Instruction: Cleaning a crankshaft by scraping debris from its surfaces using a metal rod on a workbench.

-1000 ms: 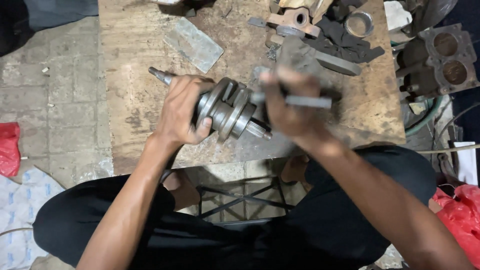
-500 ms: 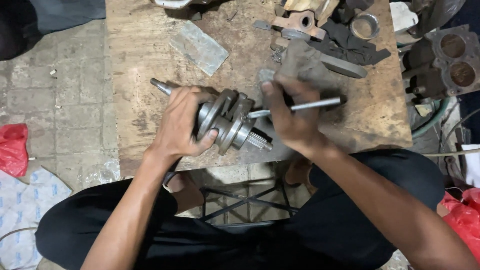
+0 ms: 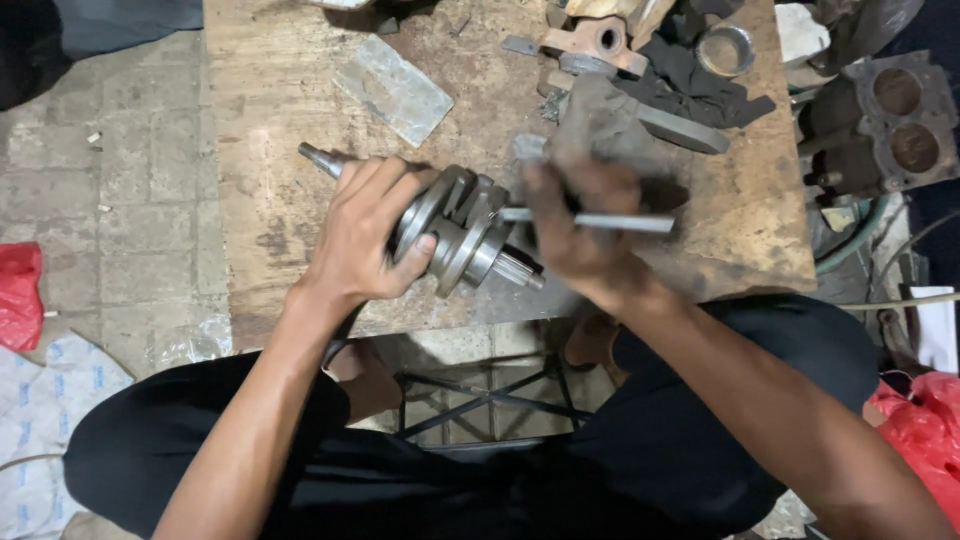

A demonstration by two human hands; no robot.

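A grey steel crankshaft (image 3: 462,228) lies across the near part of a worn wooden table (image 3: 260,150), its thin threaded end pointing far left. My left hand (image 3: 368,232) wraps over the crankshaft's left half and holds it down. My right hand (image 3: 578,225), blurred by motion, grips a flat grey metal bar (image 3: 622,222) whose left tip rests against the crankshaft's webs, the bar pointing right.
A flat grey metal plate (image 3: 394,90) lies on the table behind my left hand. Metal parts, a ring (image 3: 726,48) and dark rags crowd the far right. An engine block (image 3: 890,125) stands right of the table. Red bags (image 3: 20,295) lie on the paved floor.
My right hand with the bar has shifted slightly right and back along the crankshaft and now blurs with motion. My left hand keeps the same grip.
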